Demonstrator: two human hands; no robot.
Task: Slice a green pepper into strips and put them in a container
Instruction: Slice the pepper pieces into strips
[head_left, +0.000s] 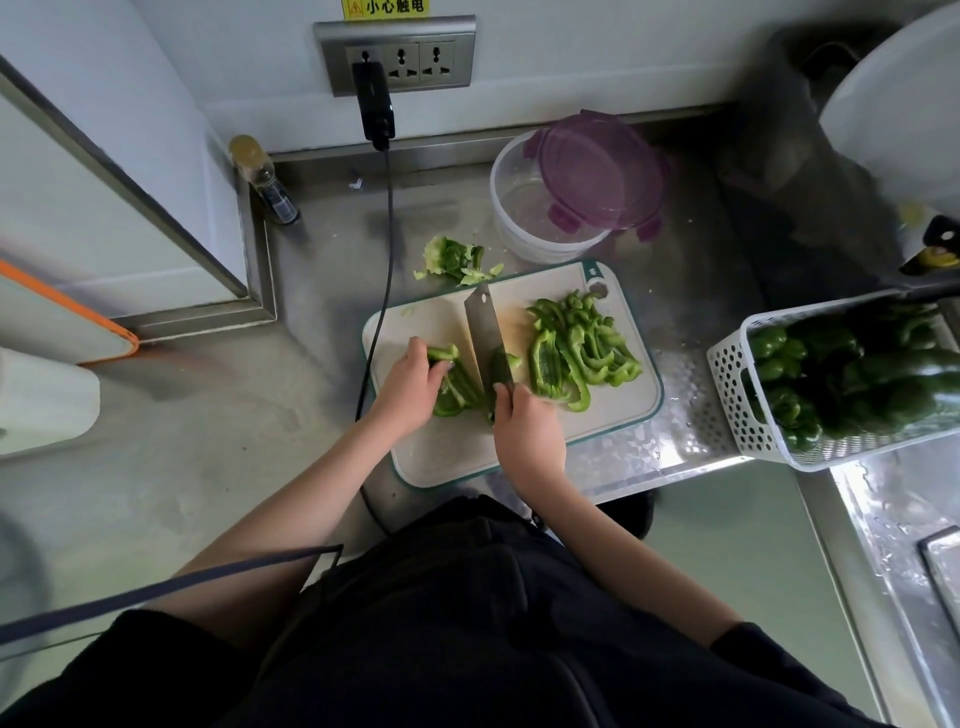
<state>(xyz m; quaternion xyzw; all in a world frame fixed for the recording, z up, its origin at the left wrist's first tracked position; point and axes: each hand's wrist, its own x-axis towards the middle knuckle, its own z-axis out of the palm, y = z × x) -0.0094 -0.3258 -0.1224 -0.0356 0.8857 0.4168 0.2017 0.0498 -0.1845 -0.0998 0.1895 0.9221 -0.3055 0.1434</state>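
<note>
On my feed the left hand (415, 382) presses down on a piece of green pepper (453, 387), fingers curled over it, on the near left part of the cutting board (447, 457). The right hand (527, 431) is wrapped around the handle of a cleaver (485, 338), whose blade stands on edge just beside the left fingers, at the right side of the pepper piece. To the right of the blade I see a heap of cut strips (582, 348) lying on the board. Beyond the board on the steel desk (208, 441) stands a clear round container (524, 218), a purple lid (600, 171) leaning across its rim. Pepper scraps (454, 260) lie just off the board's far edge. A white perforated basket (737, 400) of whole peppers sits well to the right.
</note>
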